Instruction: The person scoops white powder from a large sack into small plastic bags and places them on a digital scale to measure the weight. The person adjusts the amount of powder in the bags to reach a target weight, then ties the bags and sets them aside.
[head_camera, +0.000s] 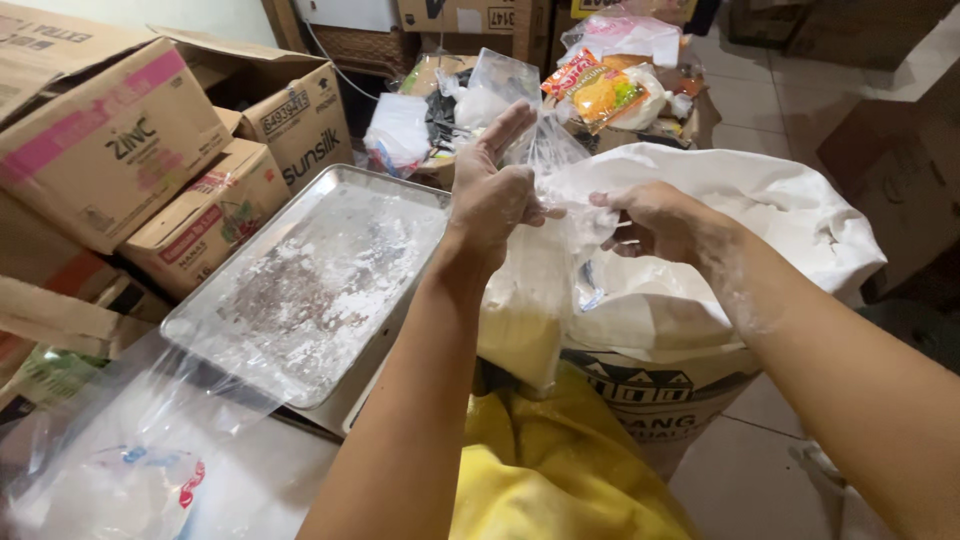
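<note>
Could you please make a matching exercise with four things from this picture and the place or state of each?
Things:
1. clear bag
2. metal tray
3. white sack
4. cardboard boxes

Places or states:
A. open, under the right hand
B. stacked at far left
C. held between both hands, left hand up
D. dusted with white powder

Pairs: 1-C, 2-D, 3-A, 4-B

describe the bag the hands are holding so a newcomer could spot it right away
Start at the big white sack on the right, open at the top. Just in front of its left edge, the left hand and right hand hold up a clear plastic bag with white powder in its bottom. Unlike the other bags behind and below, it alone hangs between two hands.
</note>
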